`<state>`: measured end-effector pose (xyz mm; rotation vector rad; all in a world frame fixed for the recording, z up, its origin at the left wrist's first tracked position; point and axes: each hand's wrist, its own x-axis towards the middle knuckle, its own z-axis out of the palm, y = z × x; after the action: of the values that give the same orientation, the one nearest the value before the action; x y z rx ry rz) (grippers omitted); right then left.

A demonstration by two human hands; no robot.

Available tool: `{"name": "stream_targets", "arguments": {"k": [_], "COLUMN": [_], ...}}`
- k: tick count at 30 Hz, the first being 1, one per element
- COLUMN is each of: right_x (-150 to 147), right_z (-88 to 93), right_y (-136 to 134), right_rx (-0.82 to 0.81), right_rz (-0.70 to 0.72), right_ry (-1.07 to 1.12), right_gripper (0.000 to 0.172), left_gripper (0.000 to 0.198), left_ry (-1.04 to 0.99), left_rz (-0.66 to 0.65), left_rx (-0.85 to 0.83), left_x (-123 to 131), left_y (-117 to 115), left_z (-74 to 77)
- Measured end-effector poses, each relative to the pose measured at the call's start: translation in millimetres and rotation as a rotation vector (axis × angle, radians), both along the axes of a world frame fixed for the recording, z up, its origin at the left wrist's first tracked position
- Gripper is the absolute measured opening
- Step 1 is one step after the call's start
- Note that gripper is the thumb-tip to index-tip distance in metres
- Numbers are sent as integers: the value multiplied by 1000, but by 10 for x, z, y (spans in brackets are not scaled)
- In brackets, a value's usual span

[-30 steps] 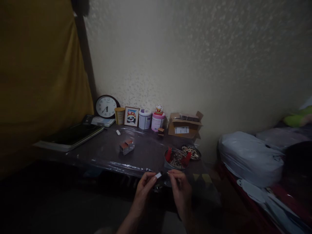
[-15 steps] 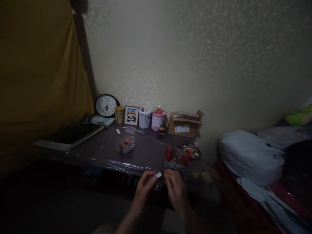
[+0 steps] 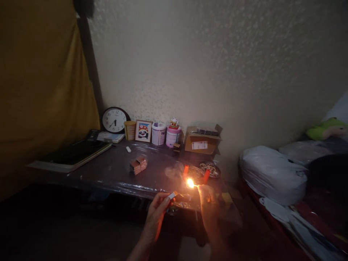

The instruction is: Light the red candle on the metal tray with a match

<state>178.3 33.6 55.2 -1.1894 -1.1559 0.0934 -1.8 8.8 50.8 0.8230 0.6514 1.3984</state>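
Note:
A lit match (image 3: 195,186) burns with a bright flame in my right hand (image 3: 207,201), pinched between the fingertips. My left hand (image 3: 155,214) grips a small matchbox (image 3: 171,196) at the table's front edge. Just behind the flame stand two red candle-like sticks (image 3: 186,170) at a round dish (image 3: 196,171), its contents hard to make out in the glare. A second round dish (image 3: 210,169) lies behind it, filled with small pale sticks. Smoke drifts left of the flame. On the table (image 3: 108,173) sits a wrapped stack of matchboxes (image 3: 138,166).
Along the wall stand a clock (image 3: 115,120), a yellow cup (image 3: 129,130), a framed panda picture (image 3: 143,131), two canisters (image 3: 158,134) and an open cardboard box (image 3: 202,142). A dark flat panel (image 3: 73,155) lies at left. White plastic bags (image 3: 272,174) are at right.
A match has flared up, lighting the scene. My right hand has moved away from the matchbox, to the right, with the burning match. My left hand still holds the matchbox.

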Motion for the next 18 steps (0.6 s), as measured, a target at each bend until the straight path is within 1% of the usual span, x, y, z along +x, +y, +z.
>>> {"name": "stream_targets", "arguments": {"k": [5, 8, 10, 14, 18], "right_x": [45, 55, 62, 71, 60], "right_z": [2, 23, 26, 27, 46], "right_y": [-5, -3, 15, 44, 28], "right_rx": [-4, -19, -37, -85, -122], "right_rz": [-32, -47, -51, -49, -9], "right_ry": [-61, -66, -75, -88, -75], "right_gripper": [15, 15, 16, 18, 19], "left_gripper": [16, 17, 18, 23, 24], "left_ry": [16, 70, 102, 106, 125], "left_rz": [-15, -17, -41, -107, -108], "left_rx": [-26, -31, -48, -79, -68], "left_x": [-1, 15, 34, 64, 63], "left_y": [-20, -26, -23, -7, -7], "left_z": [5, -4, -27, -89, -86]}}
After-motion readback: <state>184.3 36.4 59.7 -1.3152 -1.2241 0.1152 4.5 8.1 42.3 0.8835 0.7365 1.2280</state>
